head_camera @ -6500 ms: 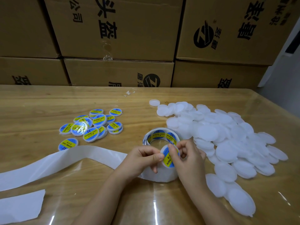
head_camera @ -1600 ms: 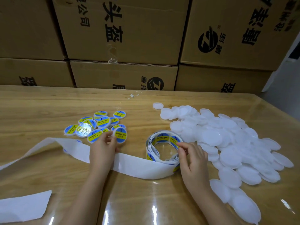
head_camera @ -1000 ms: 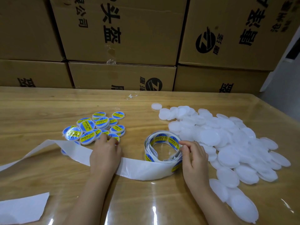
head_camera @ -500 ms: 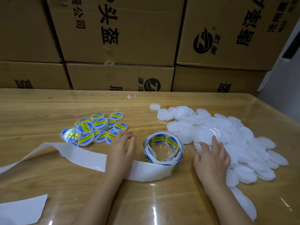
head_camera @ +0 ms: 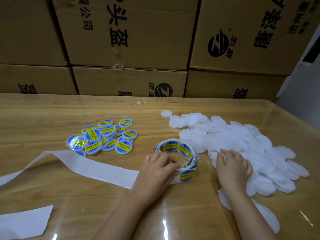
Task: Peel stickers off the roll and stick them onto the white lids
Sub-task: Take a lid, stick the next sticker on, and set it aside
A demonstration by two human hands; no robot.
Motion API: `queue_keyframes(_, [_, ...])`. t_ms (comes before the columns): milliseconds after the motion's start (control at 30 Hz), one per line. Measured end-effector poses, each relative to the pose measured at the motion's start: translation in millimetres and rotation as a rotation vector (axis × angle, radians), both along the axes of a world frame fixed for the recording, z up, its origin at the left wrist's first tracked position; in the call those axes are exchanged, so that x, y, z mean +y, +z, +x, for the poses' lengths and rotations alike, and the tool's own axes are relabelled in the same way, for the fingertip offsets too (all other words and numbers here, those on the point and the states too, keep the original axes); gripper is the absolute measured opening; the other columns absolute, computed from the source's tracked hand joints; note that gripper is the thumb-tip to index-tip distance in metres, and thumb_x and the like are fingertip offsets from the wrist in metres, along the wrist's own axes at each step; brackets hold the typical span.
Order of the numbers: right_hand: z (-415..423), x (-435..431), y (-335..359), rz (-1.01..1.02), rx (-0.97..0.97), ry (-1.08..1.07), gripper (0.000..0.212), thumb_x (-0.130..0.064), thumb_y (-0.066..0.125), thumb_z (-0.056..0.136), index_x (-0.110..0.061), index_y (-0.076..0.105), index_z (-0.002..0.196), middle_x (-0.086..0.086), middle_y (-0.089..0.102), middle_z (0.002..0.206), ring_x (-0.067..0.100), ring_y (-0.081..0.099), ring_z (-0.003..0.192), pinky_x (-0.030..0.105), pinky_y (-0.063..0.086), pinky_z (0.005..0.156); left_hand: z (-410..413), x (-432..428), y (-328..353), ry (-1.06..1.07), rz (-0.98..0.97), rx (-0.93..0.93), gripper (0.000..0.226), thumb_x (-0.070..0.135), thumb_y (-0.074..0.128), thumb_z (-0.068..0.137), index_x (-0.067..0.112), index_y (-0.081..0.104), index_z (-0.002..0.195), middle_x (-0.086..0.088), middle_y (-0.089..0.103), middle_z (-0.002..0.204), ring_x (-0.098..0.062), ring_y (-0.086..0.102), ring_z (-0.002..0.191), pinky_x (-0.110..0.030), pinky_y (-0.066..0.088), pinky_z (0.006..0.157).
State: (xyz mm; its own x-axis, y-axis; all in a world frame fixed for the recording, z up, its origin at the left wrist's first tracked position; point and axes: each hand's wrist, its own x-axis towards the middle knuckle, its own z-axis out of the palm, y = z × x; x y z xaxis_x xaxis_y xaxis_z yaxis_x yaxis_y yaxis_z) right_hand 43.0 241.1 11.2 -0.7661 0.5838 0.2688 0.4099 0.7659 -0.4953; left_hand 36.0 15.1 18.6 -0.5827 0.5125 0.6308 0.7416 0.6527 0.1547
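left grip (head_camera: 159, 168) curls its fingers on the near edge of the sticker roll (head_camera: 176, 148), mid-surface (head_camera: 43, 118), its backing strip (head_camera: 86, 165) trailing left. right grip (head_camera: 233, 168), fingers straight and spread, rests on the white lids (head_camera: 242, 135) heaped beside the roll.

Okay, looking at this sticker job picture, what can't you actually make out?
Head view only.
Left hand, fingertips at the sticker roll: motion-blurred, so whether they pinch a sticker is unclear.
White lids beneath the right hand: hidden by its palm.
Small print on the labelled lids: too small to read.
Backing strip: far end cut off by the left edge.
Cardboard boxes: lettering cut off by the top edge.
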Motion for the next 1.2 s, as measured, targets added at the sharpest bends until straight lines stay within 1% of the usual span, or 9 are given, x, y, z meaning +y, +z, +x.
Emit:
queue_keyframes(100, [-0.9, -0.6, 1.4, -0.08, 0.128, -0.008, 0.031, -0.025, 0.044, 0.097, -0.016, 0.064, 0.119, 0.008, 0.053, 0.132, 0.027, 0.041, 0.125, 0.038, 0.014, 0.11, -0.9, 0.2, -1.7, 0.024, 0.02, -0.006, 0.013, 0.018, 0.067, 0.084, 0.02, 0.072, 0.096, 0.001, 0.066, 0.098, -0.022, 0.061, 0.088, -0.028, 0.038, 0.075])
queue_keyframes(200, [-0.6, -1.1, 3.4, -0.144, 0.259, -0.009, 0.025, -0.018, 0.048, 0.095, -0.013, 0.069, 0.107, 0.008, 0.058, 0.121, 0.028, 0.051, 0.111, 0.041, 0.024, 0.104, -4.1, -1.1, -2.7, 0.073, 0.044, -0.045, 0.022, 0.011, 0.074, 0.079, 0.018, 0.072, 0.099, -0.002, 0.066, 0.101, -0.024, 0.063, 0.09, -0.032, 0.045, 0.074])
queue_keyframes(367, [-0.1, 0.5, 3.7, -0.231, 0.322, -0.007, 0.027, -0.016, 0.046, 0.097, -0.008, 0.068, 0.108, 0.009, 0.055, 0.121, 0.026, 0.056, 0.105, 0.04, 0.027, 0.104, -5.2, -1.0, -4.1, 0.062, 0.06, -0.071, 0.042, -0.006, 0.073, 0.072, 0.014, 0.069, 0.109, -0.006, 0.065, 0.106, -0.026, 0.063, 0.098, -0.034, 0.047, 0.08])
queue_keyframes(500, [0.4, 0.7, 5.1, -0.316, 0.396, -0.014, 0.022, -0.018, 0.052, 0.094, -0.005, 0.065, 0.107, 0.011, 0.052, 0.12, 0.027, 0.058, 0.099, 0.041, 0.044, 0.091, -4.8, -2.9, -2.0, 0.037, 0.065, -0.066, 0.036, -0.004, 0.068, 0.076, 0.012, 0.069, 0.108, -0.006, 0.066, 0.106, -0.026, 0.063, 0.099, -0.034, 0.046, 0.082])
queue_keyframes(667, [-0.4, 5.5, 4.3, -0.364, 0.435, -0.049, 0.019, -0.015, 0.063, 0.089, -0.009, 0.051, 0.103, 0.009, 0.049, 0.115, 0.022, 0.06, 0.091, 0.03, 0.039, 0.071, -3.7, -3.6, -2.1, 0.028, 0.087, -0.066, 0.032, 0.0, 0.065, 0.08, 0.013, 0.069, 0.109, -0.004, 0.065, 0.106, -0.022, 0.059, 0.101, -0.031, 0.043, 0.084])
queue_keyframes(800, [1.2, 6.5, 3.7, -0.306, 0.42, 0.01, 0.027, -0.01, 0.054, 0.092, -0.017, 0.054, 0.118, 0.006, 0.053, 0.119, 0.015, 0.056, 0.084, 0.034, 0.046, 0.072, -4.9, -4.7, -4.7, 0.002, 0.122, -0.055, 0.028, 0.002, 0.061, 0.083, 0.014, 0.069, 0.107, -0.003, 0.064, 0.107, -0.02, 0.057, 0.103, -0.033, 0.044, 0.084])
queue_keyframes(967, [0.8, 3.2, 2.7, -0.199, 0.36, 0.051, 0.033, -0.007, 0.048, 0.092, -0.021, 0.062, 0.12, 0.004, 0.06, 0.106, 0.012, 0.05, 0.083, 0.047, 0.043, 0.092, 2.4, 2.5, -0.7, -0.043, 0.292, 0.037, 0.022, 0.01, 0.059, 0.084, 0.02, 0.064, 0.103, 0.001, 0.063, 0.1, -0.018, 0.057, 0.089, -0.032, 0.039, 0.075])
queue_keyframes(1100, [-0.4, 2.3, 1.2, -0.188, 0.338, 0.048, 0.029, -0.009, 0.047, 0.092, -0.015, 0.064, 0.114, 0.004, 0.06, 0.123, 0.021, 0.055, 0.104, 0.048, 0.037, 0.1, 8.2, 7.1, -0.6, -0.106, 0.302, -0.026, 0.016, 0.013, 0.061, 0.084, 0.014, 0.065, 0.099, -0.002, 0.059, 0.091, -0.018, 0.057, 0.08, -0.03, 0.044, 0.067])
queue_keyframes(1200, [-0.5, -0.2, 1.4, -0.174, 0.377, 0.02, 0.024, -0.008, 0.051, 0.09, -0.013, 0.066, 0.109, 0.006, 0.061, 0.122, 0.029, 0.046, 0.113, 0.044, 0.039, 0.095, 7.9, 2.9, -0.1, -0.094, 0.38, -0.184, 0.013, 0.018, 0.056, 0.085, 0.012, 0.066, 0.091, 0.004, 0.053, 0.085, -0.009, 0.054, 0.069, -0.023, 0.045, 0.058])
